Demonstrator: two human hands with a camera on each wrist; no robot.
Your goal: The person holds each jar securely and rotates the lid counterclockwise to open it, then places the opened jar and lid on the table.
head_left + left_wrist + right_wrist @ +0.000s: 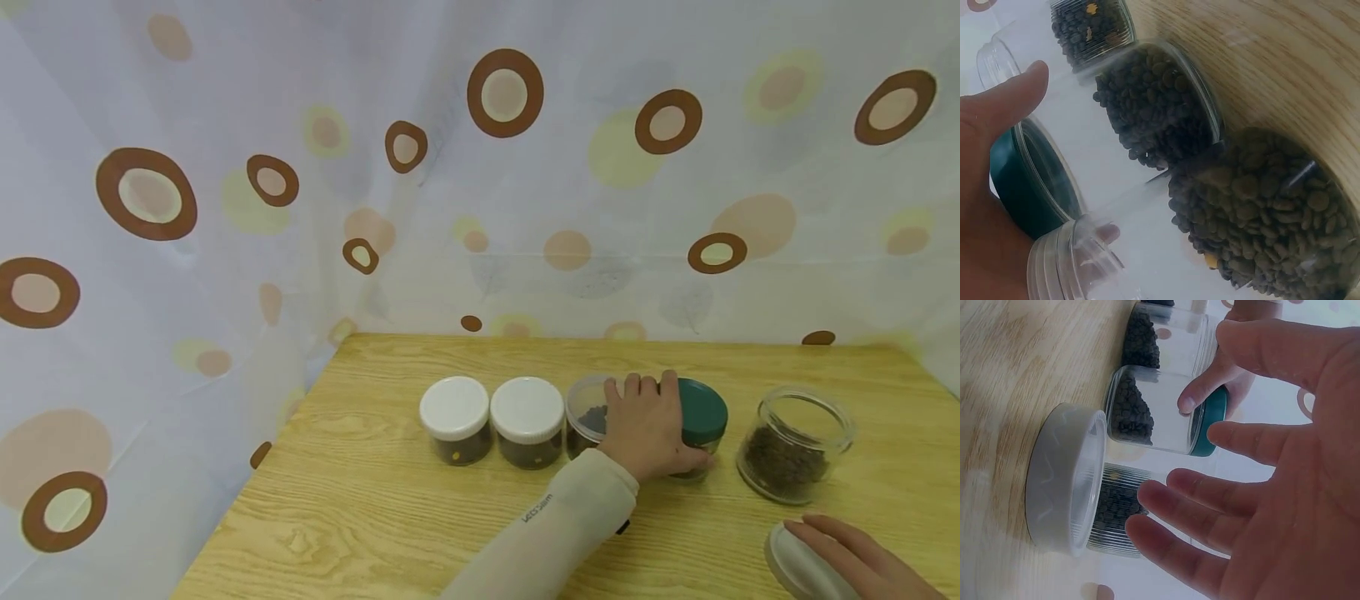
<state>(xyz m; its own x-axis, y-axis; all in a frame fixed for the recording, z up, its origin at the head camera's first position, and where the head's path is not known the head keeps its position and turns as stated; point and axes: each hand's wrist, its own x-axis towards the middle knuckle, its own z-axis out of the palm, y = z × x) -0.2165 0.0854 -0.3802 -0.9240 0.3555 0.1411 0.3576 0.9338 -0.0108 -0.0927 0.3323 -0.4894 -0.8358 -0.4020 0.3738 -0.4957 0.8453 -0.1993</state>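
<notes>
My left hand (647,427) grips the green-lidded jar (703,417), its thumb along the near side below the lid and its fingers on the other side. Dark pellets fill the lower part of that jar (1154,106). Close on its left stands an uncovered clear jar (583,417), partly behind the hand, with a threaded mouth (1054,269). Lower right, my right hand (862,557) hovers over a round white lid-like piece (806,571) with wavy lines round its side (1050,481). Its fingers are spread and apart from this piece in the right wrist view.
Two white-lidded jars (454,408) with dark contents stand at the left end of the row. To the right is an uncovered ribbed glass jar (783,458), partly filled with dark pellets. A patterned curtain (570,183) hangs behind the wooden table (352,508).
</notes>
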